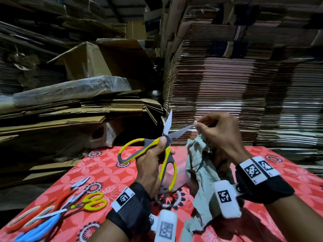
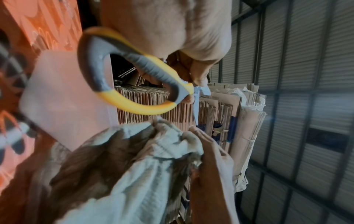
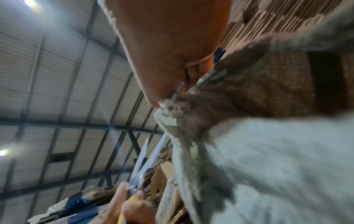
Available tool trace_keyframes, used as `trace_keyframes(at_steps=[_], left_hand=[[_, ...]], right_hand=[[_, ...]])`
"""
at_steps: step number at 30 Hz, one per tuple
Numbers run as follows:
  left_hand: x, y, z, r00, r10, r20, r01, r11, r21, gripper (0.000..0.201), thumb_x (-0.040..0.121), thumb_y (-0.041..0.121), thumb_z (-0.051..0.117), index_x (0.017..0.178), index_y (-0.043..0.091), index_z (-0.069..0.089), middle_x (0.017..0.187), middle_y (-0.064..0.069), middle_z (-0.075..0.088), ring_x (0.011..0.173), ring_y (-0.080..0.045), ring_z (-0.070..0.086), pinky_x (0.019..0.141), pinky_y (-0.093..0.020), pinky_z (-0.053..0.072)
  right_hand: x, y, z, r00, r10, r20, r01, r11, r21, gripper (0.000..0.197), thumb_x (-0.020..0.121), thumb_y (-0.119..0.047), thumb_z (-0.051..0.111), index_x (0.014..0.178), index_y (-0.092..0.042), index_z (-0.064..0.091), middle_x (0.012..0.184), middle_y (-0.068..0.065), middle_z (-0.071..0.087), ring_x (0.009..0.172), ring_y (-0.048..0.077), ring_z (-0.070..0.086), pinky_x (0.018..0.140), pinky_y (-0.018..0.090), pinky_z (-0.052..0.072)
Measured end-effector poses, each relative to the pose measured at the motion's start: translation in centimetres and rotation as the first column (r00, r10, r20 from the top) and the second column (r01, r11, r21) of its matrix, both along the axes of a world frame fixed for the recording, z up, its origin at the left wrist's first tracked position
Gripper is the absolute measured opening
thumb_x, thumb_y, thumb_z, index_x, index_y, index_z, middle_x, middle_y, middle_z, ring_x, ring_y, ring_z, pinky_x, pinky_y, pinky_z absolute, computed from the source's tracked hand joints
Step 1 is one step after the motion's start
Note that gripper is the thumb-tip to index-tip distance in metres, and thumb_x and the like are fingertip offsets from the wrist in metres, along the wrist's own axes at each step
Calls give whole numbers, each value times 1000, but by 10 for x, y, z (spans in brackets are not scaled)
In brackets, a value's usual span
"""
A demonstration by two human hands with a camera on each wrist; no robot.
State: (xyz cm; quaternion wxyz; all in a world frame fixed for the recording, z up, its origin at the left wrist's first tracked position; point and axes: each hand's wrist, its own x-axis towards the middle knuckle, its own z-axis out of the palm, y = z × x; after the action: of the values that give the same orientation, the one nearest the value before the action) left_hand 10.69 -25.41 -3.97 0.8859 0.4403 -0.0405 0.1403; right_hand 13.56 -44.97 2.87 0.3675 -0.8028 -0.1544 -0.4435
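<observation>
My left hand [image 1: 153, 158] grips yellow-and-grey scissors [image 1: 166, 137] near the pivot, above the red table. The blades [image 1: 176, 131] stand spread apart, one pointing up and one toward the right hand. My right hand [image 1: 216, 133] holds a pale grey cloth [image 1: 201, 173] and pinches a bit of it at the tip of the right-pointing blade. The cloth hangs down over the table. In the left wrist view the scissors handle [image 2: 132, 84] fills the centre with the cloth [image 2: 134, 174] below. The right wrist view shows the cloth [image 3: 268, 151] up close and the blades [image 3: 147, 159] lower left.
A red floral tablecloth [image 1: 108, 165] covers the table. Several other scissors lie at its left: orange [image 1: 43, 210], blue [image 1: 40, 227] and small yellow ones [image 1: 89, 201]. A translucent plastic box [image 1: 176, 173] sits behind the hands. Stacks of flattened cardboard [image 1: 244, 93] rise behind and to the left.
</observation>
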Motion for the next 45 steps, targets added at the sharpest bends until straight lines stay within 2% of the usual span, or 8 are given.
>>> trace_keyframes(at_steps=[6, 11, 15, 18, 22, 29, 37, 45], left_hand=[[1, -2, 1, 1000, -6, 30, 7, 999, -33, 32, 77, 29, 78, 102, 10, 74, 74, -4, 77, 68, -16, 74, 75, -30, 54], [4, 0, 0, 1000, -21, -11, 20, 997, -76, 11, 93, 22, 73, 92, 11, 75, 73, -3, 77, 68, -15, 73, 79, -32, 55], [5, -1, 1, 1000, -28, -10, 27, 995, -100, 17, 87, 23, 77, 94, 7, 74, 72, -9, 75, 65, -18, 73, 70, -30, 59], [7, -1, -1, 998, -41, -44, 35, 991, -128, 43, 68, 33, 86, 98, 4, 76, 87, -20, 76, 83, -31, 74, 89, -45, 62], [4, -1, 0, 995, -81, -65, 70, 984, -163, 47, 68, 34, 93, 101, 4, 78, 104, -30, 73, 112, -50, 69, 103, -67, 52], [7, 1, 0, 994, -99, -51, 86, 974, -210, 34, 72, 27, 89, 95, 4, 79, 109, -35, 69, 102, -51, 68, 96, -76, 50], [12, 7, -4, 998, -62, -6, 61, 994, -95, 26, 67, 31, 80, 79, 8, 78, 70, -13, 71, 58, -22, 68, 65, -32, 58], [15, 9, -6, 999, -31, -7, 31, 999, -45, 20, 90, 20, 75, 73, 10, 79, 62, -6, 69, 56, -20, 66, 63, -30, 55]], right_hand=[[1, -3, 11, 966, 256, -22, -248, 950, 192, 3, 88, -23, 82, 90, -21, 82, 86, -8, 80, 83, 8, 75, 77, 26, 56], [-2, 6, 10, 902, 422, -94, -402, 898, 176, 11, 97, -11, 70, 100, -21, 71, 93, -7, 73, 85, 7, 66, 76, 24, 49], [-2, 16, 2, 897, 420, -140, -411, 907, 89, 17, 102, -35, 62, 95, -23, 72, 91, -15, 71, 85, 3, 64, 75, 22, 47], [-8, 24, 1, 872, 442, -209, -419, 896, 148, 37, 93, -58, 67, 88, -23, 78, 91, -11, 76, 86, 8, 69, 81, 33, 52], [-16, 28, -1, 885, 415, -212, -422, 907, 15, 21, 77, -26, 92, 90, -21, 76, 94, -4, 77, 93, 11, 72, 89, 37, 58], [-23, 43, -6, 954, 294, -64, -299, 949, -95, 17, 79, -17, 90, 93, -18, 81, 85, -10, 78, 80, 0, 73, 76, 29, 62], [-16, 41, -10, 995, 100, 29, -99, 993, -58, 10, 82, -16, 84, 90, -22, 85, 78, -14, 77, 70, -6, 70, 65, 6, 50], [-17, 40, -13, 995, 49, 85, -46, 998, -32, 5, 84, -18, 82, 89, -19, 83, 77, -11, 76, 71, 0, 71, 69, 26, 60]])
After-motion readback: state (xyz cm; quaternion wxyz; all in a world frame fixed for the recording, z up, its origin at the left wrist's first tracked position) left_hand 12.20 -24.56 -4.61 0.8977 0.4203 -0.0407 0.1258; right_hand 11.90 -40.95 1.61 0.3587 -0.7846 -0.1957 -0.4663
